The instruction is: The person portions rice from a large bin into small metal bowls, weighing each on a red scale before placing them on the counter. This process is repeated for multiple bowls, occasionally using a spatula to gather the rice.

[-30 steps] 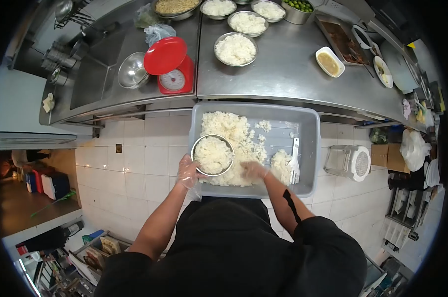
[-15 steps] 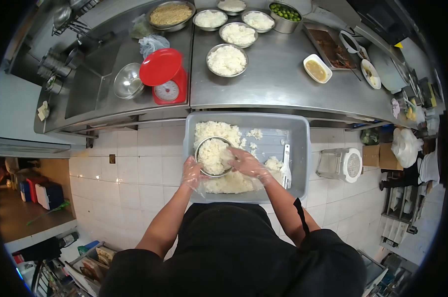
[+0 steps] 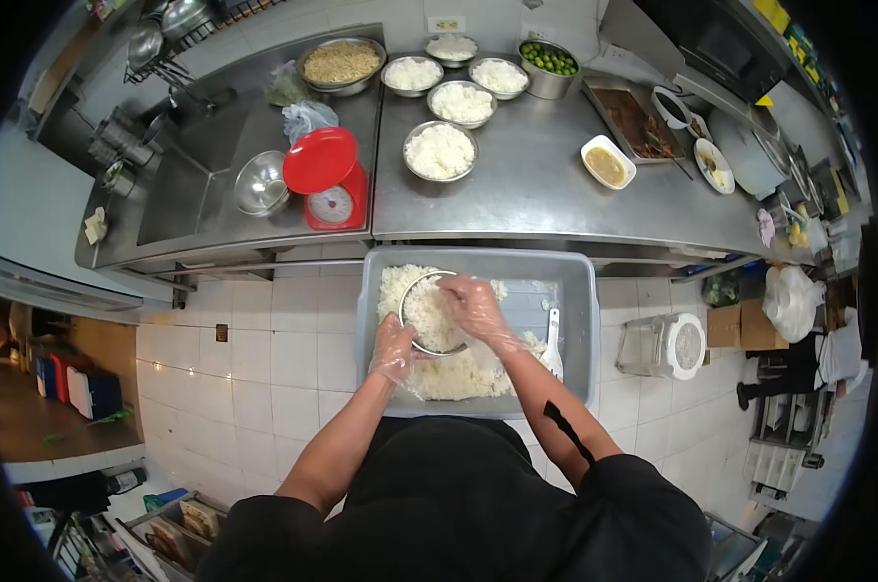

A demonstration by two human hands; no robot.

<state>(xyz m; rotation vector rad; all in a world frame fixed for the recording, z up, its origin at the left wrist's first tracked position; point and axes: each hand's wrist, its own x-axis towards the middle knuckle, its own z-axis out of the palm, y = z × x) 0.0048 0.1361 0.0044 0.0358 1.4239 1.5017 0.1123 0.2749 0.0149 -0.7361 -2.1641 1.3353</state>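
Observation:
A round metal bowl (image 3: 406,312) filled with cooked white rice (image 3: 429,315) is held over a grey plastic tub (image 3: 577,339). My left hand (image 3: 393,349), in a clear plastic glove, grips the bowl's left rim. Over the bowl's right side, my gloved right hand (image 3: 476,308) has its fingers curled down against the rice; the fingertips are partly hidden. More loose rice (image 3: 458,378) lies in the tub below the bowl. A white rice paddle (image 3: 553,341) leans in the tub, right of my right hand.
Several rice-filled metal bowls (image 3: 440,152) stand on the steel counter (image 3: 517,209). A red kitchen scale (image 3: 334,189) and a metal bowl (image 3: 262,183) are to their left. A white dish of sauce (image 3: 609,163) sits to the right. A lidded clear container (image 3: 662,346) stands on the floor.
The bowl has shifted slightly right in my left hand's grip. My right hand has risen to the bowl's upper right, its fingers now more curled. The camera view has tilted up a little.

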